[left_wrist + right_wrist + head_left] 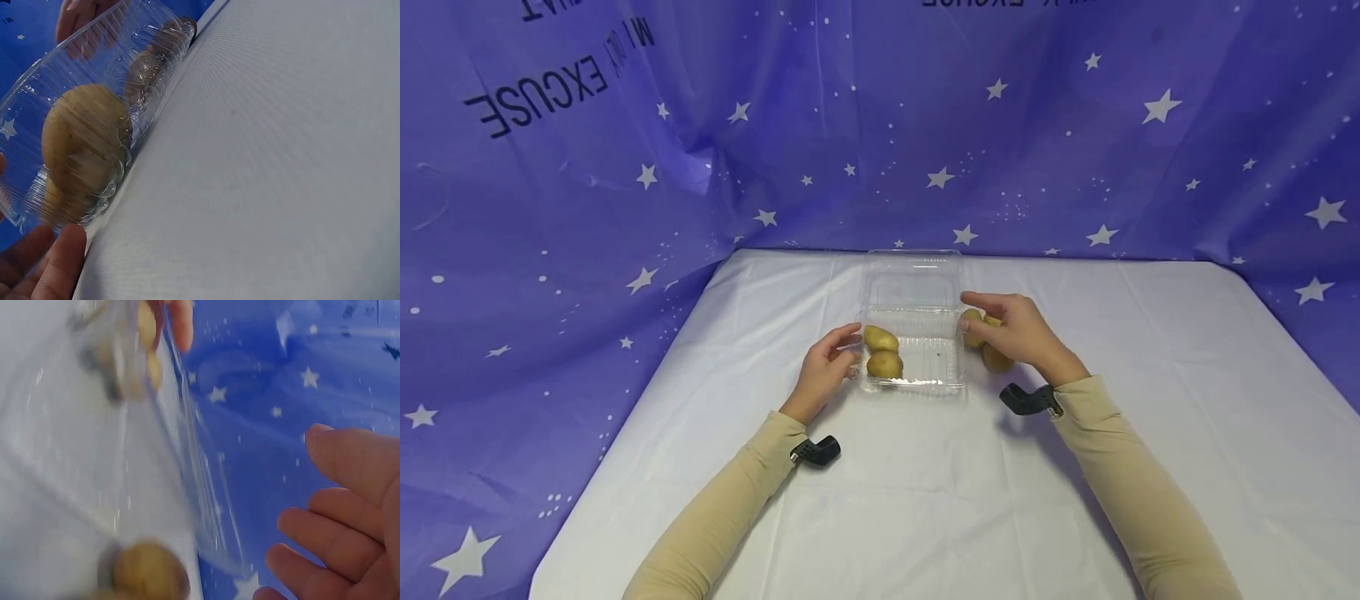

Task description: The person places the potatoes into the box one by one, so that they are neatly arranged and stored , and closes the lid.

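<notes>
A clear plastic hinged container (936, 354) stands on the white-covered table with its lid (913, 283) raised at the back. Two potatoes, an upper one (881, 338) and a lower one (885, 365), lie inside along its left wall. My left hand (826, 371) is at that wall, fingertips right by the plastic and relaxed. Beside the right wall, my right hand (1018, 329) hovers over a group of potatoes (997, 358) outside the container, partly hiding them. Its fingers (331, 537) are spread loosely with nothing between them in the right wrist view.
A white cloth (910, 500) covers the table. Behind it hangs a purple-blue sheet (820, 125) with stars and lettering. A black wrist mount (1028, 400) juts from the right sleeve, and another mount (817, 452) from the left.
</notes>
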